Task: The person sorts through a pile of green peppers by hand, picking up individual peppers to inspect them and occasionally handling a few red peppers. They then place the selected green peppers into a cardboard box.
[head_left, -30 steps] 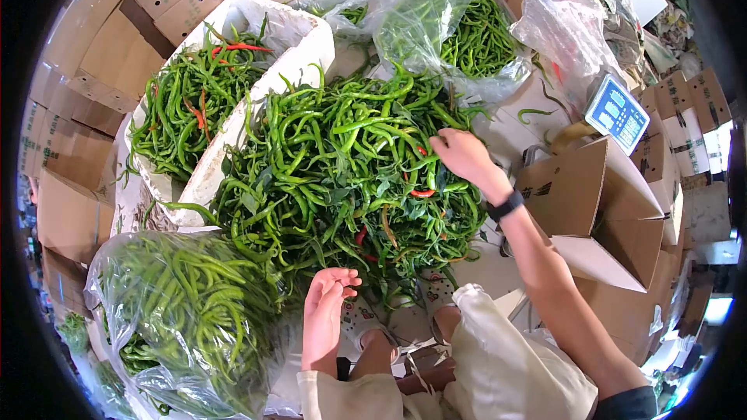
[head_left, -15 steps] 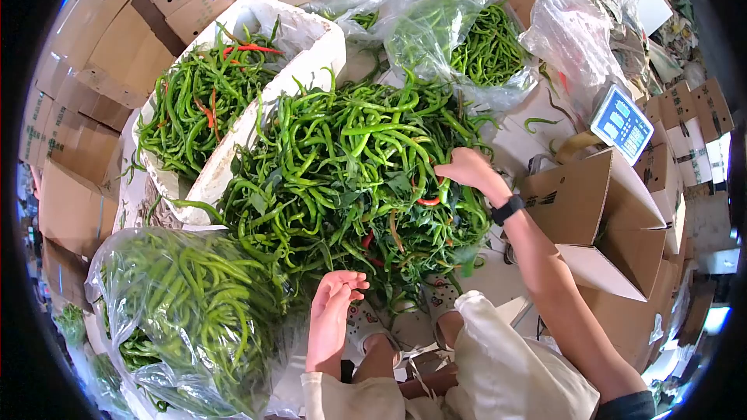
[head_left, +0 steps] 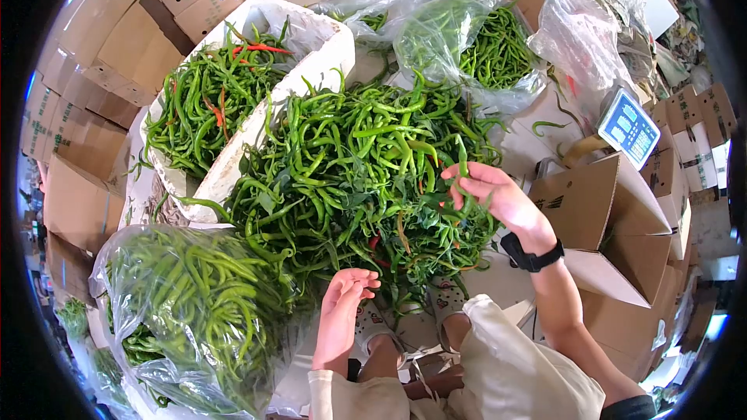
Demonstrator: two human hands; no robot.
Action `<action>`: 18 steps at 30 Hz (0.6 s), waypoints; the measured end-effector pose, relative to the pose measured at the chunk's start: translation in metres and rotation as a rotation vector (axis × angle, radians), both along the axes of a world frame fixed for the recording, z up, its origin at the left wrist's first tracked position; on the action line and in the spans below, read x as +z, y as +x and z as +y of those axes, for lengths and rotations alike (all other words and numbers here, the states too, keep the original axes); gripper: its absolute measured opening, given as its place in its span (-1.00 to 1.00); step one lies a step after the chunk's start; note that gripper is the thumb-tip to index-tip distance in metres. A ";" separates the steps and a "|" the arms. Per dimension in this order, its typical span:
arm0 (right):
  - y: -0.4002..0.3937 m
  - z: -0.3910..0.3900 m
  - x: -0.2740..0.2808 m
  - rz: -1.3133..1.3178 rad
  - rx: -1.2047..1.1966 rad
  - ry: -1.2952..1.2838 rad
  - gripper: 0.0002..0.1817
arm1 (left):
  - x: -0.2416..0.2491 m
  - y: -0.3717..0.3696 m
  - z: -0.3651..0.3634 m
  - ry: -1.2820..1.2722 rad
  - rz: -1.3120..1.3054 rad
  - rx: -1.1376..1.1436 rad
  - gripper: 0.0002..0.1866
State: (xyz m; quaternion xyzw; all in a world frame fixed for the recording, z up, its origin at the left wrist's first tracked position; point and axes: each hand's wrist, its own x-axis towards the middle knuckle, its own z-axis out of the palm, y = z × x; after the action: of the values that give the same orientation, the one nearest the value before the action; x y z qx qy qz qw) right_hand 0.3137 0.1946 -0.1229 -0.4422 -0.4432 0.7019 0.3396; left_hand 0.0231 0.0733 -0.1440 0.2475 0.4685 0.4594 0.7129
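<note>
A large heap of green chili peppers (head_left: 334, 179) with leaves and a few red ones lies in front of me. At its right side my right hand (head_left: 498, 194), with a black wristband, is closed on a green chili pepper (head_left: 462, 157) that points upward between thumb and fingers. Near the heap's front edge, above my lap, hovers my left hand (head_left: 348, 295). Its fingers are loosely bent and partly apart, with nothing visible in them.
Behind left stands a white foam box (head_left: 257, 120) of peppers. A clear plastic bag (head_left: 194, 303) full of peppers sits front left, another bag (head_left: 436, 39) at the back. To the right are an open cardboard box (head_left: 576, 194) and a scale display (head_left: 629, 128).
My right hand has drawn back to the right from the heap and turned, now with a green chili pepper raised in its fingers. My left hand has barely moved.
</note>
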 end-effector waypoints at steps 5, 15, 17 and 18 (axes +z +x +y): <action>-0.032 -0.017 0.015 0.348 -0.037 -0.040 -0.66 | 0.001 0.010 0.004 0.003 -0.009 -0.097 -0.75; -0.079 -0.050 -0.020 0.656 0.067 -0.032 -0.67 | -0.005 0.032 0.010 0.104 -0.172 0.000 -0.62; -0.078 -0.060 -0.015 0.172 0.132 0.293 -0.73 | -0.009 0.026 0.009 0.062 -0.111 0.039 -0.64; -0.080 -0.064 -0.013 -0.045 0.130 0.518 -0.74 | -0.010 0.023 0.008 0.040 -0.081 0.057 -0.65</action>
State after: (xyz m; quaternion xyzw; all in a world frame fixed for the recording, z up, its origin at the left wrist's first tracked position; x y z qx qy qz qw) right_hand 0.2337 0.1306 -0.1359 -0.3267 -0.6428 0.5755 0.3858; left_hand 0.0460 0.0812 -0.1538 0.2293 0.4370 0.4984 0.7127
